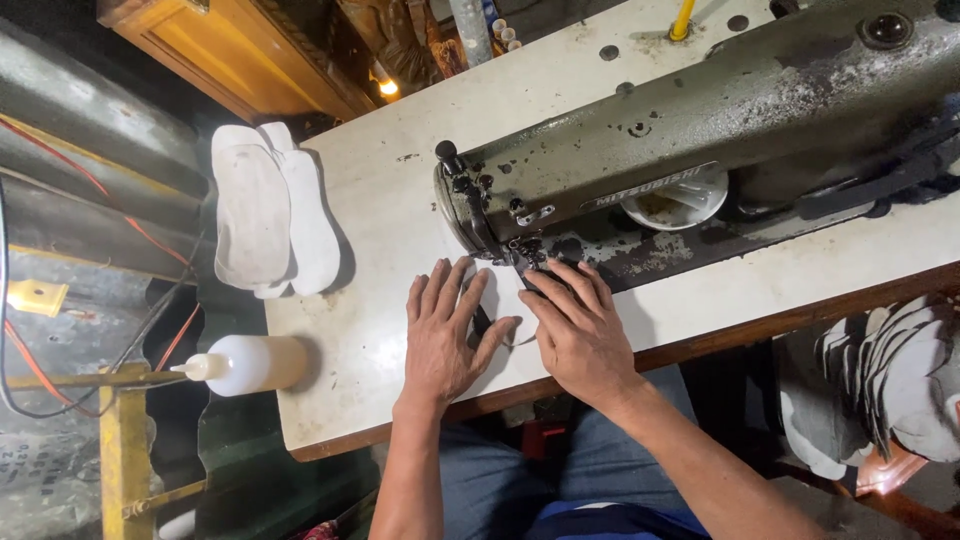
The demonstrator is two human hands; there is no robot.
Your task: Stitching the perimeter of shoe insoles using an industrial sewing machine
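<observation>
My left hand (442, 335) lies flat on the white table (370, 340), fingers spread, just left of the needle area. My right hand (578, 325) presses down beside it, fingers pointing up to the presser foot of the worn grey sewing machine (720, 130). A small dark piece (483, 322) shows between the two hands and is mostly hidden under them. Both hands rest on this piece below the machine head.
A stack of white shoe insoles (265, 210) lies at the table's left edge. A white squeeze bottle (245, 365) rests on its side at the near left corner. More stacked sole pieces (890, 380) sit at the lower right. A small clear bowl (675, 200) sits under the machine arm.
</observation>
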